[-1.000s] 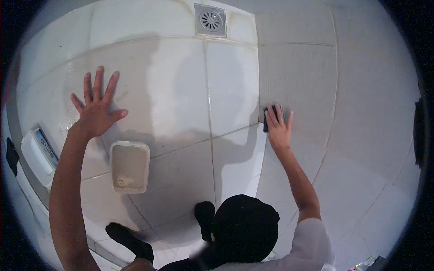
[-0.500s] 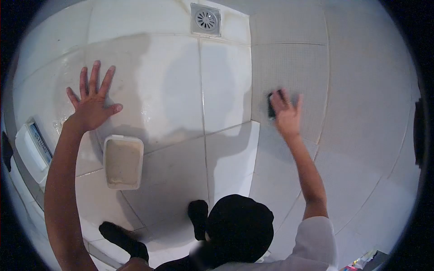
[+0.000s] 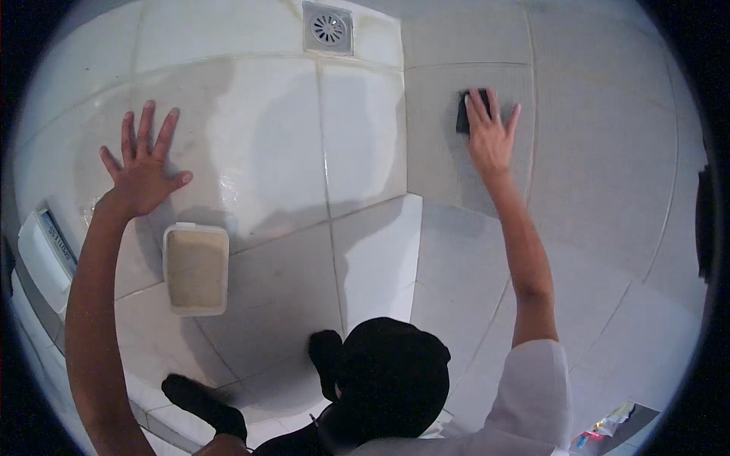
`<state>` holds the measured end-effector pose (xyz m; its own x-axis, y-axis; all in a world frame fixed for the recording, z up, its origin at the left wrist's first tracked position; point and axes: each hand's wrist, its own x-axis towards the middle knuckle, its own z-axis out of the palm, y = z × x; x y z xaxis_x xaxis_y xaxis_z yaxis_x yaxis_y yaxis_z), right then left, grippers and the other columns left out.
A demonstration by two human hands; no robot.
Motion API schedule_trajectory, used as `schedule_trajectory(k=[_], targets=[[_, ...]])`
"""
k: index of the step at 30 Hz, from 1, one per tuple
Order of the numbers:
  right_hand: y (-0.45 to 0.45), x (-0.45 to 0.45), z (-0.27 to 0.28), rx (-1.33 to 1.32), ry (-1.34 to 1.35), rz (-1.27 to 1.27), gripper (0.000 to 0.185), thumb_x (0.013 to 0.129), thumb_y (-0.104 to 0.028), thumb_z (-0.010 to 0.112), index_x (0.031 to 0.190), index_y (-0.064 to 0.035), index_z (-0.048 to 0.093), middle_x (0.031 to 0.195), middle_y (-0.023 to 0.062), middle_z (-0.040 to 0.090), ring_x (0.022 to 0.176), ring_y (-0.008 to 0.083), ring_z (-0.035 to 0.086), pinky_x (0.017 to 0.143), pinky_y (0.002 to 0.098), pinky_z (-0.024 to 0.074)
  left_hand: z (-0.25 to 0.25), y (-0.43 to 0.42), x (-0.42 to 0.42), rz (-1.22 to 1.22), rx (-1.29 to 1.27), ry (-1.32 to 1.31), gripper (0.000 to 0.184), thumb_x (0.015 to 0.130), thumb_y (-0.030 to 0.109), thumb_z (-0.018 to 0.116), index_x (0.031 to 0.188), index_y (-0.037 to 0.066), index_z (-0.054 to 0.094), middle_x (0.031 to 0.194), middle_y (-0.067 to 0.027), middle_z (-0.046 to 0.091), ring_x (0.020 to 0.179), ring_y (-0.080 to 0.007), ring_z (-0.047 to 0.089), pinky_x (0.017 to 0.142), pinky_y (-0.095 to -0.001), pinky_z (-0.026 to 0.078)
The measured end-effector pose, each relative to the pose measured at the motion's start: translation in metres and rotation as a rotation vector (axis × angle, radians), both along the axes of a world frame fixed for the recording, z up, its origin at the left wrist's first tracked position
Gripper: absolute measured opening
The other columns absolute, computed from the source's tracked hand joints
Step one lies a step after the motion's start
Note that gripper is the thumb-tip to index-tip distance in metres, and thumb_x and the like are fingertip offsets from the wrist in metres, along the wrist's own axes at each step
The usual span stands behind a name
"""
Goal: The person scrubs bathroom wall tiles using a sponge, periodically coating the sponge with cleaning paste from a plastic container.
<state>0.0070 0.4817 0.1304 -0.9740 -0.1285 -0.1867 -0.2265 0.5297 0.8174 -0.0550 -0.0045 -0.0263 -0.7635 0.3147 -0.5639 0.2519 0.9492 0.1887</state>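
My left hand (image 3: 144, 178) lies flat on the wet white tiles (image 3: 281, 152), fingers spread, holding nothing. Just below it stands a white plastic tub (image 3: 196, 227) with murky, beige-looking liquid inside. On the right, my right hand (image 3: 492, 140) presses a black scouring pad (image 3: 463, 118) against the grey textured tiles (image 3: 437, 144). Its fingertips cover part of the pad, and the outer fingers stand a little apart. A damp, darker patch surrounds the pad.
A square metal drain (image 3: 328, 29) sits at the top. At the left edge lies a white plastic container (image 3: 42, 262) with a lettered label. Black-covered feet (image 3: 201, 403) rest on the tiles below. Colourful packets (image 3: 604, 425) lie at the lower right.
My right hand has slid the scouring pad upward along the grey tiles. My left hand stays flat in place, and the whole view has shifted slightly.
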Motion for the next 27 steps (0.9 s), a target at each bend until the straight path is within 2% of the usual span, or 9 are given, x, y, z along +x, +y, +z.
schedule_trajectory(k=[2,6,11,15,18,19,21,23,27], targets=[[-0.009,-0.013,-0.001,0.195,0.03,-0.002,0.041,0.088,-0.02,0.045,0.128,-0.0169,0.054,0.144,-0.0033,0.039,0.138,0.0193,0.025,0.11,0.0627,0.0105,-0.001,-0.001,-0.003,0.0,-0.018,-0.016,0.099,0.072,0.053,0.067,0.148,0.036,0.005,0.156,-0.003,-0.011,0.141,-0.0373,-0.009,0.097,-0.0775,0.006],[-0.003,0.076,0.007,0.032,-0.071,-0.11,0.041,0.086,-0.02,0.049,0.126,-0.0142,0.056,0.143,-0.0021,0.04,0.137,0.0208,0.027,0.107,0.0658,0.0108,0.0,-0.002,-0.003,-0.01,-0.018,-0.001,0.099,0.073,0.053,0.067,0.148,0.036,0.004,0.155,-0.0031,-0.012,0.141,-0.037,-0.01,0.097,-0.0774,0.006],[-0.008,-0.022,-0.005,0.052,-0.016,0.033,0.039,0.085,-0.015,0.047,0.123,-0.0099,0.057,0.137,0.0006,0.046,0.135,0.0218,0.031,0.107,0.065,0.012,0.003,-0.002,-0.004,0.014,0.004,-0.043,0.099,0.073,0.052,0.067,0.148,0.036,0.004,0.155,-0.0028,-0.014,0.141,-0.0362,-0.012,0.097,-0.0773,0.005],[-0.005,0.029,-0.013,-0.034,-0.054,0.009,0.041,0.084,-0.013,0.048,0.124,-0.0092,0.056,0.14,-0.0013,0.044,0.136,0.0194,0.029,0.109,0.0628,0.0119,-0.003,-0.005,-0.003,0.007,0.003,-0.066,0.101,0.073,0.051,0.068,0.148,0.037,0.002,0.155,-0.0024,-0.015,0.141,-0.0354,-0.013,0.098,-0.077,0.004],[-0.009,0.094,0.037,-0.086,-0.114,-0.136,0.046,0.083,-0.009,0.048,0.128,-0.0139,0.054,0.144,-0.0043,0.04,0.137,0.0185,0.028,0.109,0.0634,0.0073,0.009,-0.002,-0.004,0.001,-0.014,-0.055,0.102,0.073,0.051,0.069,0.147,0.037,0.001,0.155,-0.002,-0.015,0.141,-0.0351,-0.013,0.098,-0.077,0.005],[-0.01,0.09,0.064,-0.066,-0.073,-0.171,0.048,0.082,-0.008,0.048,0.13,-0.0157,0.052,0.145,-0.0051,0.039,0.138,0.0186,0.029,0.109,0.0634,0.0062,0.009,-0.002,-0.005,0.004,-0.016,-0.063,0.102,0.073,0.051,0.068,0.147,0.037,0.0,0.155,-0.0019,-0.015,0.141,-0.0351,-0.013,0.098,-0.0771,0.005],[0.003,0.051,0.116,0.027,0.155,-0.003,0.054,0.081,-0.007,0.049,0.134,-0.0182,0.047,0.145,-0.0055,0.038,0.138,0.0189,0.029,0.109,0.0628,0.0063,0.01,0.0,-0.006,0.008,-0.034,-0.074,0.103,0.073,0.051,0.069,0.147,0.037,-0.001,0.155,-0.0018,-0.015,0.141,-0.0351,-0.013,0.098,-0.077,0.006],[-0.009,0.001,0.138,0.13,0.246,-0.064,0.057,0.082,-0.008,0.049,0.137,-0.0178,0.044,0.148,-0.0038,0.035,0.139,0.0195,0.025,0.109,0.0628,0.009,0.011,0.004,-0.009,0.001,-0.055,-0.076,0.103,0.073,0.051,0.069,0.147,0.037,-0.001,0.155,-0.0017,-0.015,0.141,-0.0351,-0.013,0.098,-0.0769,0.006],[0.007,0.008,0.064,0.151,0.023,-0.041,0.055,0.083,-0.013,0.049,0.138,-0.0176,0.043,0.15,-0.0013,0.031,0.14,0.0217,0.024,0.109,0.0627,0.011,0.007,0.001,-0.008,0.009,-0.048,-0.081,0.103,0.072,0.049,0.07,0.147,0.038,0.0,0.155,-0.0013,-0.015,0.141,-0.0347,-0.013,0.099,-0.0761,0.005]])
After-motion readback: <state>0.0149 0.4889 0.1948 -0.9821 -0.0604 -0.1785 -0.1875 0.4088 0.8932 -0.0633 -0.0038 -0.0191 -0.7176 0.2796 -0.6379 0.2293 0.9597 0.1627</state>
